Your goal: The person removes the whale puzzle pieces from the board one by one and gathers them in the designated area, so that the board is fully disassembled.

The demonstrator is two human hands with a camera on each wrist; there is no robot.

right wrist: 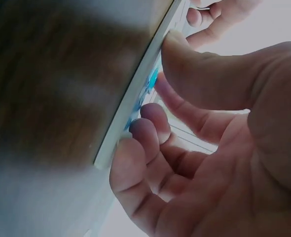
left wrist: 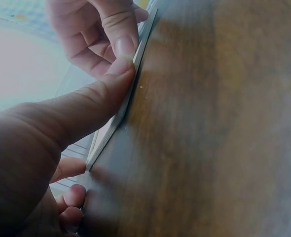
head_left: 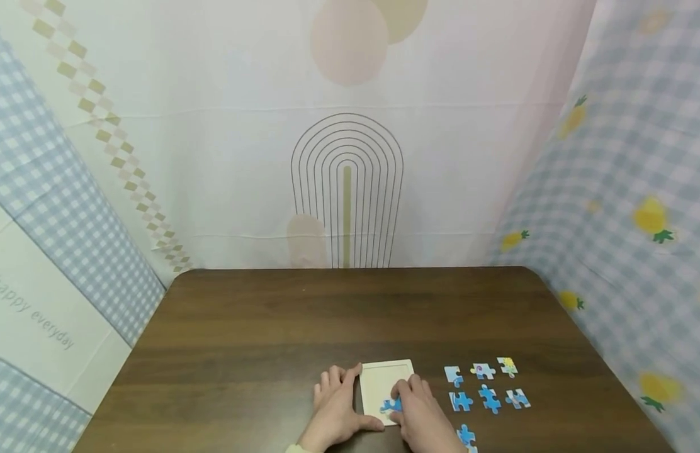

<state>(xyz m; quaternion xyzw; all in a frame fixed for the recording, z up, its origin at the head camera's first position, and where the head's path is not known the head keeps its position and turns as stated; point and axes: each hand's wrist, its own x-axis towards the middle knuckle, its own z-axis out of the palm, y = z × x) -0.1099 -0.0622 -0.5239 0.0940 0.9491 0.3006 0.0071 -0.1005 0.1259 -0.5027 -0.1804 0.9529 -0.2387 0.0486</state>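
A pale square puzzle tray (head_left: pixel 377 384) with a raised rim lies on the table. My left hand (head_left: pixel 337 406) holds its left side, the index finger at the far left corner and the thumb along the near edge. My right hand (head_left: pixel 420 412) reaches over the tray's right side with bent fingers and holds a blue puzzle piece (head_left: pixel 386 406) low inside it. In the right wrist view the blue piece (right wrist: pixel 153 79) shows between thumb and fingers, close against the tray; the fingers partly hide it.
Several loose puzzle pieces lie right of the tray in rough rows, among them a blue piece (head_left: pixel 489 398) and a yellow-patterned piece (head_left: pixel 507 366). One more blue piece (head_left: pixel 466 435) lies beside the right wrist. The brown table (head_left: pixel 259 327) meets hanging cloths (head_left: pixel 231 170) at its back and sides.
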